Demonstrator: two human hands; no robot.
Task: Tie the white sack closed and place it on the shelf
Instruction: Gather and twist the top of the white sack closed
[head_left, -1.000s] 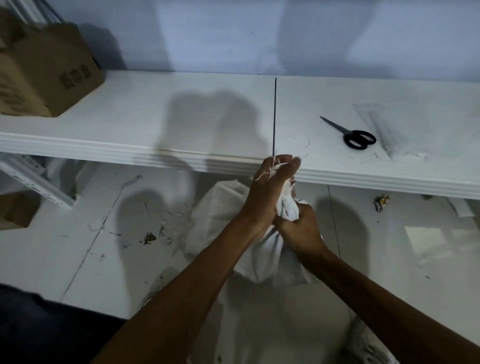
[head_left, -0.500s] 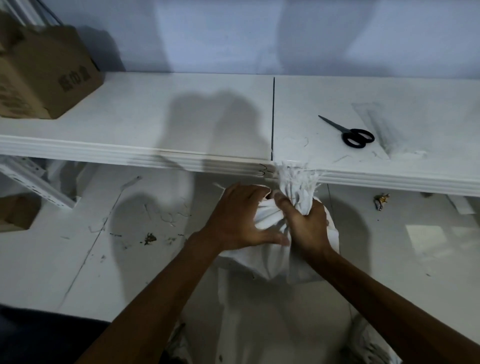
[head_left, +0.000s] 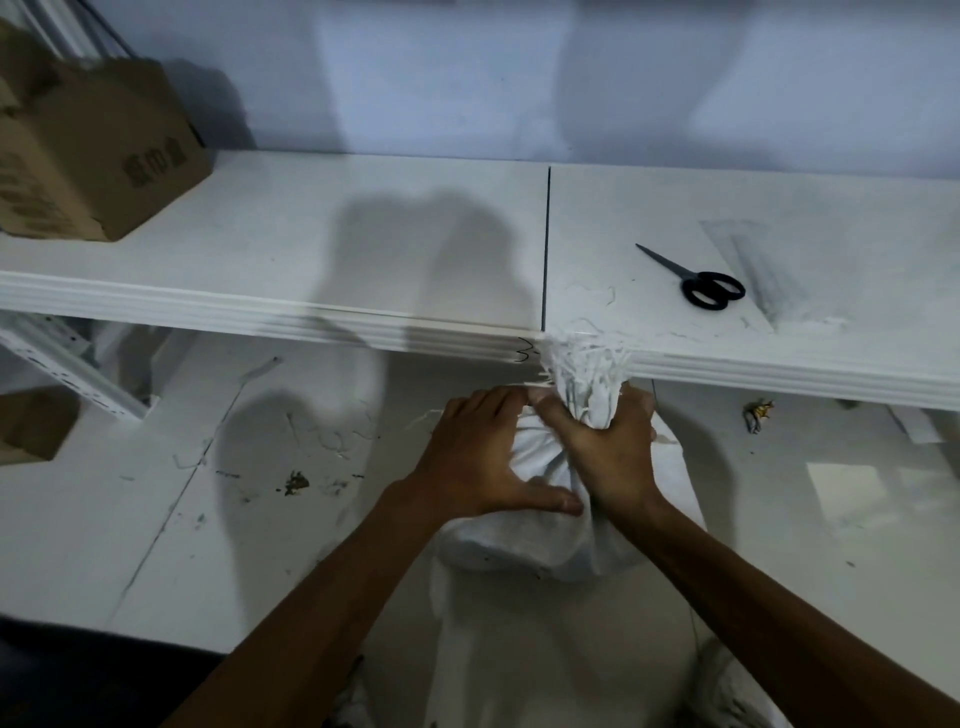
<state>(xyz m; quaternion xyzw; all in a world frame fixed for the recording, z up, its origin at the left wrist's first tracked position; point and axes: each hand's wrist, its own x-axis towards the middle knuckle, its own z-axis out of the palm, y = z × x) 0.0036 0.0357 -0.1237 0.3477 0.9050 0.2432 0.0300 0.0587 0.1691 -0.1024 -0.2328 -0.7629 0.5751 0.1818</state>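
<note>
The white sack (head_left: 545, 545) stands on the floor just in front of the white shelf (head_left: 311, 244). Its gathered neck ends in a frayed tuft (head_left: 587, 364) that reaches the shelf's front edge. My right hand (head_left: 602, 447) is clenched around the neck just below the tuft. My left hand (head_left: 478, 457) lies on the sack's left shoulder, fingers pressed against the cloth beside the neck, thumb stretched along the sack. A thin white string trails left from the neck; whether a knot is there is hidden by my hands.
Black scissors (head_left: 696, 280) and a clear plastic bag (head_left: 758, 270) lie on the shelf's right half. A cardboard box (head_left: 88, 156) stands on its far left. Scraps and threads (head_left: 296, 483) litter the floor; another brown box (head_left: 31, 426) sits under the shelf at left.
My left hand came down from the top of the neck, where it held the string, to the sack's shoulder. The frayed tuft now stands free above my right fist.
</note>
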